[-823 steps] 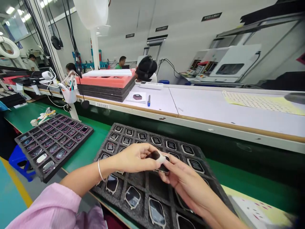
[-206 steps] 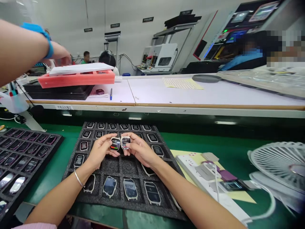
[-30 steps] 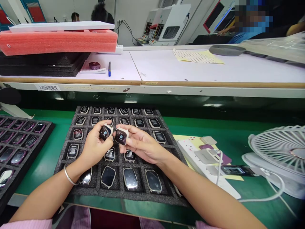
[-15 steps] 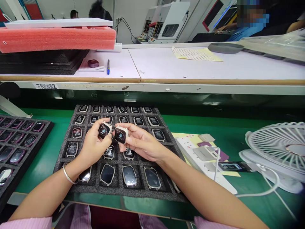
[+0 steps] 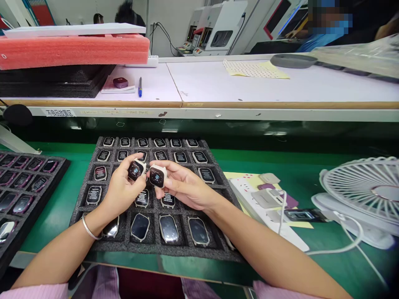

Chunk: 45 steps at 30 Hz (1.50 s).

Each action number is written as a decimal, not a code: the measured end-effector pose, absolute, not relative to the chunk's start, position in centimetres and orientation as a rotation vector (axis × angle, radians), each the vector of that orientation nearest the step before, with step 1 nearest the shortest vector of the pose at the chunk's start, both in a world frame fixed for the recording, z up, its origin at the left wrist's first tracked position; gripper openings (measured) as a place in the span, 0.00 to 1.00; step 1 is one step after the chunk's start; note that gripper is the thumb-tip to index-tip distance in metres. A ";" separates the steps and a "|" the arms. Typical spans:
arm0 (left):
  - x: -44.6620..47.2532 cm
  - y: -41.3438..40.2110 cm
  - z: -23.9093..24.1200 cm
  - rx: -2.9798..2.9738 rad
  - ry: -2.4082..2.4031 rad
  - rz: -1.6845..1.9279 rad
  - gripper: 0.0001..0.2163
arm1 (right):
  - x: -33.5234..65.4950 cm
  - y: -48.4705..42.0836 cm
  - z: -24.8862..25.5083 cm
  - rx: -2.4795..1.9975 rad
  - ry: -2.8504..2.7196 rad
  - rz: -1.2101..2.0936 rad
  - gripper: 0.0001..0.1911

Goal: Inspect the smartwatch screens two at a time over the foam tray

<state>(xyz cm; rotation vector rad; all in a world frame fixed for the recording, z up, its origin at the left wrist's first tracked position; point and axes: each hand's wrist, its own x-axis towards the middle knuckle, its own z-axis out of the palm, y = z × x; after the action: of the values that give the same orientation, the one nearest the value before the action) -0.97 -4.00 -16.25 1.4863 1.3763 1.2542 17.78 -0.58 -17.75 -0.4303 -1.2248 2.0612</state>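
Note:
My left hand [image 5: 120,191] is closed round a small square smartwatch body [image 5: 136,169] with a lit screen. My right hand [image 5: 183,187] grips a second lit watch body [image 5: 157,176] right beside the first. Both hands hover over a black foam tray [image 5: 93,211] on the green bench. The tray's far rows hold watch bodies with lit text screens [image 5: 181,157]. Its near row holds several dark-screened ones [image 5: 168,228].
A second black tray of watch bodies [image 5: 21,191] lies at the left. A white fan [image 5: 361,195], a power strip and cables [image 5: 274,203] sit at the right. Behind runs a raised white shelf [image 5: 249,89] with pink foam [image 5: 75,50], a pen [image 5: 140,86] and papers.
Both hands stay together over the tray with the two watches. The view has shifted slightly; the screens' pictures look a little different.

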 end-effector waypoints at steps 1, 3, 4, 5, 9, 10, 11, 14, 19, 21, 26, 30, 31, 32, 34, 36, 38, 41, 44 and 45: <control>-1.0 -4.0 -16.2 1.485 1.376 1.254 0.23 | 17.8 -0.6 -17.7 -0.441 -1.227 2.057 0.24; -1.0 -4.0 -16.2 1.488 1.377 1.252 0.23 | 17.8 -0.6 -17.7 -0.454 -1.234 2.049 0.25; -1.0 -4.0 -16.2 1.493 1.376 1.252 0.23 | 17.8 -0.6 -17.6 -0.453 -1.240 2.046 0.25; -1.0 -4.0 -16.3 1.498 1.375 1.252 0.23 | 17.8 -0.6 -17.6 -0.449 -1.247 2.043 0.24; -1.0 -4.1 -16.4 1.495 1.366 1.259 0.23 | 17.8 -0.7 -17.5 -0.452 -1.260 2.033 0.24; -1.0 -4.1 -16.4 1.489 1.368 1.259 0.23 | 17.8 -0.7 -17.5 -0.454 -1.256 2.030 0.24; -1.0 -4.1 -16.4 1.484 1.371 1.258 0.24 | 17.8 -0.7 -17.4 -0.454 -1.250 2.028 0.24; -1.0 -4.1 -16.4 1.485 1.377 1.257 0.24 | 17.8 -0.7 -17.4 -0.446 -1.243 2.029 0.23; -1.0 -4.1 -16.3 1.535 1.338 1.243 0.23 | 17.8 -0.7 -17.5 -0.468 -1.247 2.038 0.25; -1.0 -4.1 -16.3 1.527 1.332 1.248 0.24 | 17.8 -0.7 -17.4 -0.476 -1.248 2.033 0.25; -0.9 -4.2 -16.4 1.506 1.344 1.245 0.24 | 17.8 -0.7 -17.4 -0.459 -1.241 2.034 0.24; -0.9 -4.2 -16.2 1.524 1.326 1.239 0.23 | 17.8 -0.7 -17.4 -0.466 -1.253 2.030 0.24; -0.9 -4.1 -16.2 1.525 1.322 1.243 0.23 | 17.8 -0.7 -17.4 -0.472 -1.256 2.029 0.25; -0.9 -4.1 -16.2 1.523 1.319 1.248 0.23 | 17.8 -0.7 -17.5 -0.477 -1.257 2.027 0.25; -0.9 -4.1 -16.2 1.517 1.316 1.255 0.24 | 17.9 -0.7 -17.5 -0.477 -1.256 2.021 0.26; -0.9 -4.1 -16.2 1.509 1.318 1.252 0.24 | 17.9 -0.7 -17.5 -0.467 -1.257 2.017 0.25; -0.9 -4.1 -16.1 1.501 1.318 1.252 0.24 | 17.9 -0.7 -17.5 -0.456 -1.266 2.014 0.24; -0.9 -4.1 -16.0 1.510 1.316 1.251 0.23 | 17.9 -0.6 -17.5 -0.452 -1.277 2.016 0.23; -0.9 -4.1 -16.0 1.528 1.314 1.247 0.23 | 17.9 -0.6 -17.6 -0.451 -1.275 2.025 0.23; -0.9 -4.1 -16.1 1.527 1.312 1.247 0.23 | 17.9 -0.6 -17.6 -0.450 -1.273 2.026 0.23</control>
<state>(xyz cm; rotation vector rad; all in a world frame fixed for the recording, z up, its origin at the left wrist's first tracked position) -0.90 -4.13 -16.07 1.5273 1.3122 1.2471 17.89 -0.62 -17.57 -0.4501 -1.2727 2.0264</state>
